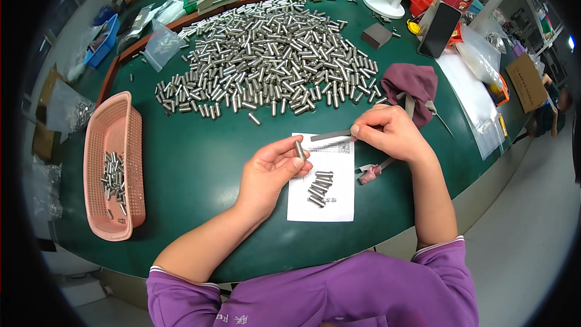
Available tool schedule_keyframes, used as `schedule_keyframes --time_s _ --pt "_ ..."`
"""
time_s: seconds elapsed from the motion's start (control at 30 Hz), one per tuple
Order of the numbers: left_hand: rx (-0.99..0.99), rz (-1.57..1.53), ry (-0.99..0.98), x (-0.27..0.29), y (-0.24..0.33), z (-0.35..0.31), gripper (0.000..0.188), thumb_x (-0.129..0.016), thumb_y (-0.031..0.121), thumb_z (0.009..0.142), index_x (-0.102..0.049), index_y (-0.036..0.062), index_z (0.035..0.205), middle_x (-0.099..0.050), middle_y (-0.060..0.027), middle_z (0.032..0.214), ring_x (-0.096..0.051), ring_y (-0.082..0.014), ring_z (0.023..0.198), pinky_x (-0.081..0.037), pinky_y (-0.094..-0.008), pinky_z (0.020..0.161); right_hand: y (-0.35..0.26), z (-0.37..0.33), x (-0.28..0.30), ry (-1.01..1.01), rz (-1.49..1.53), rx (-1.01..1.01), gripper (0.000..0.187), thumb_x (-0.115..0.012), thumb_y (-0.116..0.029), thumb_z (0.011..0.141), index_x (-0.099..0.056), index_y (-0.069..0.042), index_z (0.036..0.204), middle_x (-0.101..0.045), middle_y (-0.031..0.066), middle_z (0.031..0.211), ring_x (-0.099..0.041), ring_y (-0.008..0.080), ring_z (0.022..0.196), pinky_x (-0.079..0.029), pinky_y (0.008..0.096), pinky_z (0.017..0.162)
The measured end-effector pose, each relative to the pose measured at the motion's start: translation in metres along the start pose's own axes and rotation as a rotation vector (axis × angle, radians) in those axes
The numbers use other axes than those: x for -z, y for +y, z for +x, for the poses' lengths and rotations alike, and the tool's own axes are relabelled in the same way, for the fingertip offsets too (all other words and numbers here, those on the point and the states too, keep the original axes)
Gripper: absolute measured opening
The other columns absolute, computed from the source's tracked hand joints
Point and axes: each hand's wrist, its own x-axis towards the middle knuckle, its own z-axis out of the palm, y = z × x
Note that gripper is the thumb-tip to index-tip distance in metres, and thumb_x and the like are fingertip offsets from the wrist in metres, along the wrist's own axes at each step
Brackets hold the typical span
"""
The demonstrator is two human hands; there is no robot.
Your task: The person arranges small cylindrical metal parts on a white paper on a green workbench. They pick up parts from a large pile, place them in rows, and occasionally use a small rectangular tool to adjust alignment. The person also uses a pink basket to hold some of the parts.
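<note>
My left hand (269, 168) pinches one short steel pin (299, 149) between thumb and fingers, tilted upward above a white printed sheet (336, 209). In my right hand (392, 131) is the end of a flat grey file-like strip (330, 135); it points left toward the pin without touching it. Several pins (320, 189) lie side by side on the sheet, below my left fingertips. Beyond both hands spreads a large heap of loose steel pins (272, 54) on the green tabletop (193, 163).
A pink basket (137, 145) with some pins stands at left. On the right lie a maroon cloth (413, 83), a pink-wrapped tool (370, 174) and a propped phone (440, 30). A grey block (376, 35) and white fan (387, 0) stand farther back. Other people sit beyond.
</note>
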Motion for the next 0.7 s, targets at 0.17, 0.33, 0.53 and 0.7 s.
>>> schedule_keyframes --time_s 0.17,0.33,0.53,0.7 --pt "0.013 0.026 -0.019 -0.004 0.002 0.001 0.039 -0.061 0.000 0.091 -0.053 -0.0018 0.129 -0.065 -0.0138 0.106 -0.066 -0.0172 0.090 -0.055 -0.0293 0.084 -0.023 0.001 -0.035 0.011 0.045 0.091 0.020 -0.065 -0.029 0.081 -0.074 -0.011 0.084 -0.068 0.0053 0.076 -0.064 0.0244 0.080 -0.051 0.0365 0.071" --pt "0.002 0.046 -0.011 -0.002 0.002 -0.002 0.039 -0.061 0.001 0.091 -0.052 -0.0025 0.129 -0.066 -0.0140 0.106 -0.066 -0.0174 0.089 -0.056 -0.0304 0.084 -0.020 0.002 -0.024 -0.008 -0.018 0.056 0.020 -0.065 -0.029 0.080 -0.074 -0.010 0.080 -0.067 0.0052 0.072 -0.064 0.0252 0.074 -0.051 0.0357 0.068" --pt "0.005 0.053 -0.013 -0.004 -0.001 0.001 0.040 -0.061 0.001 0.091 -0.052 -0.0020 0.130 -0.065 -0.0138 0.107 -0.066 -0.0169 0.089 -0.056 -0.0303 0.083 -0.035 0.001 -0.034 -0.033 0.003 0.102 0.019 -0.065 -0.028 0.080 -0.074 -0.011 0.080 -0.066 0.0048 0.071 -0.063 0.0242 0.078 -0.050 0.0352 0.072" --pt "0.021 0.018 -0.040 0.003 0.000 0.001 0.039 -0.059 0.001 0.093 -0.051 -0.0025 0.131 -0.063 -0.0158 0.113 -0.065 -0.0185 0.096 -0.055 -0.0300 0.087 -0.002 -0.001 0.000 0.041 -0.146 0.016 0.019 -0.068 -0.028 0.078 -0.074 -0.010 0.079 -0.066 0.0069 0.070 -0.063 0.0237 0.072 -0.050 0.0349 0.068"
